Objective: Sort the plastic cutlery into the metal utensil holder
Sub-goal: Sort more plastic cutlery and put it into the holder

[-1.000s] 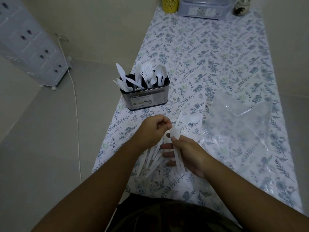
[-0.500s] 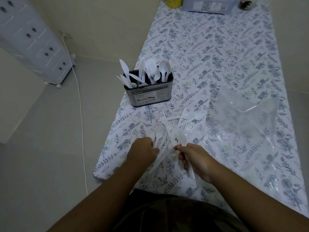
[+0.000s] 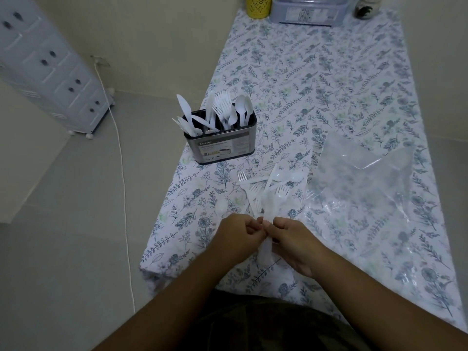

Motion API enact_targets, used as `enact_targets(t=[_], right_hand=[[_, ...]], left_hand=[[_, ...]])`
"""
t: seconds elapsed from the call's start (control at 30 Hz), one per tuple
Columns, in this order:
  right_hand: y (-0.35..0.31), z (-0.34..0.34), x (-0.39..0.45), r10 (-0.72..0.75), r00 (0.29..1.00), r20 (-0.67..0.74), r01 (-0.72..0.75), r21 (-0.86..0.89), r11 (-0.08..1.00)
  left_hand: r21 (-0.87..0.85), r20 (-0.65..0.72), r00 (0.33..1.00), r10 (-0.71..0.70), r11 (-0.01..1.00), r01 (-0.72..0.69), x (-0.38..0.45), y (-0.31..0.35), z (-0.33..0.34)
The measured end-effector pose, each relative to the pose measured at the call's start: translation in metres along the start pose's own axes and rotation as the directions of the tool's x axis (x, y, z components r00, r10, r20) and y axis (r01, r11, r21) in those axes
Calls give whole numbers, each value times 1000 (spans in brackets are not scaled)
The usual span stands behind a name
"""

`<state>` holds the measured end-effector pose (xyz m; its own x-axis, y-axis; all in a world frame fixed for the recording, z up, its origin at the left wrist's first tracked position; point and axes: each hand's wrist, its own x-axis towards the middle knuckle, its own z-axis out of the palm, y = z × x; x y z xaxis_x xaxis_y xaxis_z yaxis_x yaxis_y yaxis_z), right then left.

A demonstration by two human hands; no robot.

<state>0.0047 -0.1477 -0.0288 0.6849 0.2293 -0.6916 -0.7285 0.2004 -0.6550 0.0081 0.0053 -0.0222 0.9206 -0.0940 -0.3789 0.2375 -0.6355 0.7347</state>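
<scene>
Nearest the camera, the person's left hand [image 3: 238, 239] and right hand [image 3: 295, 243] meet over the near edge of the floral cloth [image 3: 329, 102], fingers of both curled around a small bundle of white plastic cutlery [image 3: 266, 248] gripped between them; which pieces it holds cannot be told. Just beyond the knuckles a loose pile of forks and spoons [image 3: 272, 184] lies on the cloth, and a single spoon [image 3: 219, 206] rests apart to its left. To the right of the pile lies a crumpled clear plastic bag [image 3: 364, 178]. Farther on, near the cloth's left edge, stands the metal utensil holder [image 3: 221, 146], its label reading "Kassa"; the smaller print is illegible. It holds knives on the left, forks in the middle and spoons on the right. At the far end sit a yellow container [image 3: 258, 6], a grey plastic box [image 3: 307, 10] and a dark jar [image 3: 367, 7].
</scene>
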Motion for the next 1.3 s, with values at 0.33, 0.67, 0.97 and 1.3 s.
enact_targets(t=[0.33, 0.67, 0.97, 1.3], right_hand=[[-7, -12, -10, 120, 984, -134, -113, 55, 992], [-7, -21, -23, 39, 979, -199, -73, -166, 983], [-14, -16, -15, 34, 976, -214, -48, -64, 997], [-13, 2, -17, 19, 999, -46, -16, 63, 998]], left_hand=[[106, -102, 994, -40, 993, 51, 34, 10, -13], [-145, -252, 904, -346, 937, 318, 90, 0, 3], [-320, -10, 944, -330, 895, 309, 36, 4, -15], [-629, 54, 957, -285, 734, 255, 0, 23, 27]])
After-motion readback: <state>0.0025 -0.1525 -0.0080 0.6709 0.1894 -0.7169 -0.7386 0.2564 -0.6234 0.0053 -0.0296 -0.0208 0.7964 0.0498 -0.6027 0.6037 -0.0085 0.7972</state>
